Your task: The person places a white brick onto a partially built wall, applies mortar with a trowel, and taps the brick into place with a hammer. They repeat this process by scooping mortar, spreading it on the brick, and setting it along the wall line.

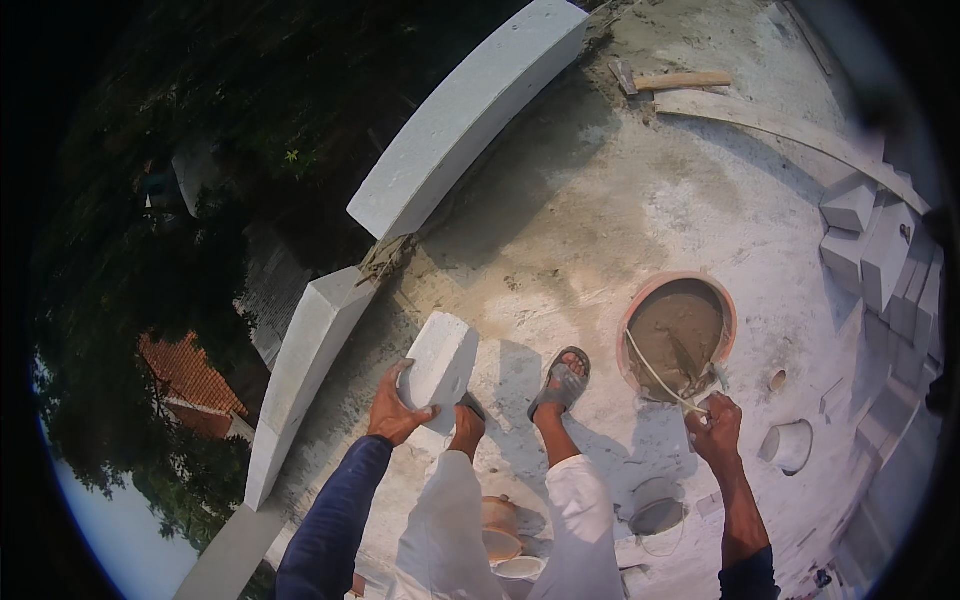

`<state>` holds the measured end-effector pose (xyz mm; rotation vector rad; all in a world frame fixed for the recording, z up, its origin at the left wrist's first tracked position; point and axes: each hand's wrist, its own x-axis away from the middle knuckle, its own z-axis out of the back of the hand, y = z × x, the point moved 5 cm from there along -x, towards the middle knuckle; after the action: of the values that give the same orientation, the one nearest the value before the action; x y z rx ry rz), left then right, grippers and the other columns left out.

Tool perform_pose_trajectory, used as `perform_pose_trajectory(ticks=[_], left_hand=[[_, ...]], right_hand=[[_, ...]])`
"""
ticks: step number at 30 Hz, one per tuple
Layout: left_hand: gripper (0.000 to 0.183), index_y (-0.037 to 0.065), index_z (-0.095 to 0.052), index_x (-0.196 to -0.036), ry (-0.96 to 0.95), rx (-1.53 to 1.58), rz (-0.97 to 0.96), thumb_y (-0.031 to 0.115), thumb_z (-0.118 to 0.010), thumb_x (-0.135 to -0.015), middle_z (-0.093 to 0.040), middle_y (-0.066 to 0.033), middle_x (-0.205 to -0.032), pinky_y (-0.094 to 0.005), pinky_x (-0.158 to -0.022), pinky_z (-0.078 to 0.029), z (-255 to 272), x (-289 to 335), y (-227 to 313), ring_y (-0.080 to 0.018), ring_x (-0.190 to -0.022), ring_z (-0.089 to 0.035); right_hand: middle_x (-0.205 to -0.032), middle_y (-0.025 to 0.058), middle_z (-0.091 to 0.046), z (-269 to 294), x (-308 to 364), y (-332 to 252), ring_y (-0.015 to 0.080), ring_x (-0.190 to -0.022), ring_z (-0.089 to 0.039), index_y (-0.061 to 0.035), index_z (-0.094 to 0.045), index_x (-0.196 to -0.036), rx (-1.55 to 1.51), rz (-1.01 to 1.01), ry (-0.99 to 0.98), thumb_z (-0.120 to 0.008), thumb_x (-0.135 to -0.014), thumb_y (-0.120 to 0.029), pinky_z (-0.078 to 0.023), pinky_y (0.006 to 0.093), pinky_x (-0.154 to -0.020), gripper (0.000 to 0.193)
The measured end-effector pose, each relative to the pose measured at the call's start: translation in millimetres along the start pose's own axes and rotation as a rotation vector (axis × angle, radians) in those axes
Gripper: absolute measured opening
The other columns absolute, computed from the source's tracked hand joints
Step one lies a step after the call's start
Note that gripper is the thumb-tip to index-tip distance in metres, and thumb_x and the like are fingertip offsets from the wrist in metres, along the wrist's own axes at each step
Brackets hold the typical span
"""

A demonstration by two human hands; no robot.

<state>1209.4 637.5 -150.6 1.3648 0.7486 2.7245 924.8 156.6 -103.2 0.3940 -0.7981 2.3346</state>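
Observation:
My left hand (400,405) is closed round the end of a pale grey concrete block (440,360), which is tilted beside my left foot. An orange bucket (733,330) of wet grey mortar (680,325) stands ahead on the right. A thin whitish cord handle (648,368) runs across its left side to my right hand (715,425). The fingers of that hand are closed on the handle at the bucket's near rim. Something pale sticks up at the rim by these fingers; its kind is unclear.
Long blocks (470,115) line the slab's left edge, beyond which are trees and a tiled roof (190,375) below. A hammer (680,82) and a long board (770,120) lie far right. Blocks are stacked (885,250) on the right; smaller buckets (788,445) stand near.

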Motion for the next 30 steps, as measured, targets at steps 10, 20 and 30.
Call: perform_pose_trajectory(ticks=[10,20,30], left_hand=[[0.099,0.015,-0.048,-0.144,0.097,-0.254,-0.442,0.032,-0.087,-0.054,-0.053,-0.0163,-0.141,-0.0494,-0.109,-0.045,-108.8,-205.2,126.2,-0.0398,-0.132,-0.052],[0.108,0.017,-0.037,-0.154,0.21,-0.583,-0.667,0.034,-0.085,-0.059,-0.044,-0.0279,-0.143,-0.0557,-0.107,-0.039,-189.9,-319.6,166.5,-0.044,-0.131,-0.045],[0.105,0.014,-0.036,-0.158,0.169,-0.753,-0.617,0.046,-0.083,-0.07,-0.042,-0.0316,-0.14,-0.0559,-0.101,-0.037,-196.0,-330.9,160.6,-0.0448,-0.127,-0.044]], right_hand=[[-0.065,0.0146,-0.049,23.5,14.0,178.4,0.0213,-0.063,-0.043,0.0045,-0.049,-0.071,-0.279,-0.461,0.298,-0.064,-0.079,-0.011,-0.037,0.0391,-0.06,0.023],[-0.106,0.0221,-0.069,85.3,-213.5,104.7,0.039,-0.098,-0.069,0.0014,-0.069,-0.11,0.325,0.14,0.62,-0.061,-0.089,-0.015,-0.054,0.047,-0.087,0.028],[-0.114,0.0204,-0.066,16.1,-606.0,30.3,0.0382,-0.112,-0.064,-0.0025,-0.066,-0.119,0.636,0.271,0.691,-0.058,-0.096,-0.02,-0.05,0.0529,-0.096,0.03]])
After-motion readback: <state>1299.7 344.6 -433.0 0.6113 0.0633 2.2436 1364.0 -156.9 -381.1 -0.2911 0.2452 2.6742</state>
